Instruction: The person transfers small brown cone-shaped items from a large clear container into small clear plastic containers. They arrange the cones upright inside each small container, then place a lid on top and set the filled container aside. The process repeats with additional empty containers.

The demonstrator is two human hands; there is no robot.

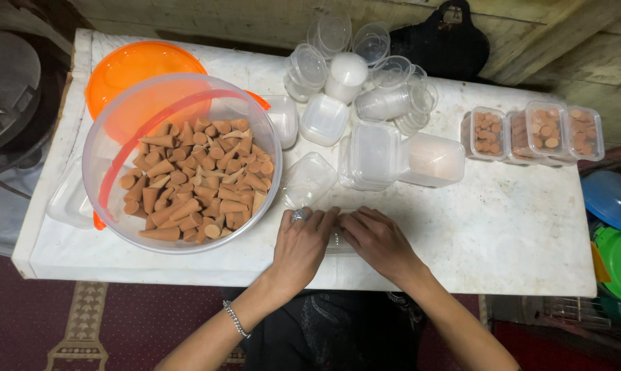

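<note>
My left hand and my right hand lie side by side at the front of the white table, both pressing down on a small clear plastic container that is mostly hidden under the fingers. My left hand wears a ring and a wrist chain. To the left stands a large clear bowl filled with brown cone-shaped pieces. A cluster of empty clear containers and lids sits just beyond my hands.
Three closed clear boxes filled with brown cones stand at the right rear. An orange lid lies behind the bowl. A black bag sits past the table. Blue and green plastic lids are at the right.
</note>
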